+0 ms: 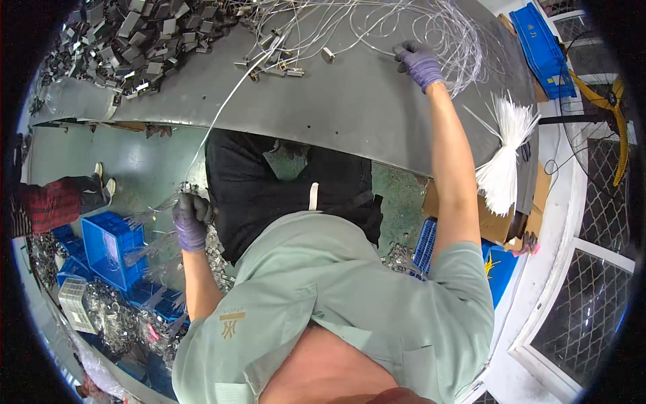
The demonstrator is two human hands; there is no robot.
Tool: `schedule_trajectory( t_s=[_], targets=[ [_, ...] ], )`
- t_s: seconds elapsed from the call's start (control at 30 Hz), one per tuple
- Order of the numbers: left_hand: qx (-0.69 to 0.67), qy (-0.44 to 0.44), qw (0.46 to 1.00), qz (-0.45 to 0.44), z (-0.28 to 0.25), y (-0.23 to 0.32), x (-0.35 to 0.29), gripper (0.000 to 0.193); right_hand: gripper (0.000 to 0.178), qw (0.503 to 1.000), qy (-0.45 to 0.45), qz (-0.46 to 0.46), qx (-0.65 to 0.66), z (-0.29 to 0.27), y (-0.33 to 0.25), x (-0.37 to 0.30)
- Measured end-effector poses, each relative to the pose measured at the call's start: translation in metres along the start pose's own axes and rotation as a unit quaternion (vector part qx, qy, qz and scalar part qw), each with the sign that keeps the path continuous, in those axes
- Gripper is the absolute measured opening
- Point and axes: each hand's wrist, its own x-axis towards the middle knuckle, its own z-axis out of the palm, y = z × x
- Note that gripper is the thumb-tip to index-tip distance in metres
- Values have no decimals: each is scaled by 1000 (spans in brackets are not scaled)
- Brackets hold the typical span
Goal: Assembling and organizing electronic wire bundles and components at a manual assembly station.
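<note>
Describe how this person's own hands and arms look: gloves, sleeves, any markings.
The left hand and right hand wear matching gloves, purple at the wrist and dark grey over the fingers. The shirt's short sleeves are pale green, leaving the forearms bare. I see no markings on gloves or sleeves.

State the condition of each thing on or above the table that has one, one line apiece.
Left grip, a purple-gloved hand: closed on the thin white cable
Thin white cable: slung from tabletop to left grip
Right grip, a purple-gloved hand: fingers curled; holding anything, unclear
Clear, thin plastic-looking cables: loosely coiled, tangled
Small dark rectangular connectors: heaped loose
Bundle of thin white strips: gathered mid-length, splayed at both ends
</note>
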Motion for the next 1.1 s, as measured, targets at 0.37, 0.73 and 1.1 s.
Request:
schedule_trajectory(
  t_s=[0.37, 0.73, 1.1],
  targets=[
    [34, 12, 999, -30, 12, -4, 1, 50, 37, 902, -90, -108, -407, 27, 18, -1],
    [-16, -73, 997, -16, 39, 3, 24, 52, 38, 972, 86, -75, -207, -69, 156, -44],
    [14, -102, 995, -4, 61, 4, 28, 48, 40, 941, 19, -34, -336, 22, 72, -52]
  ],
)
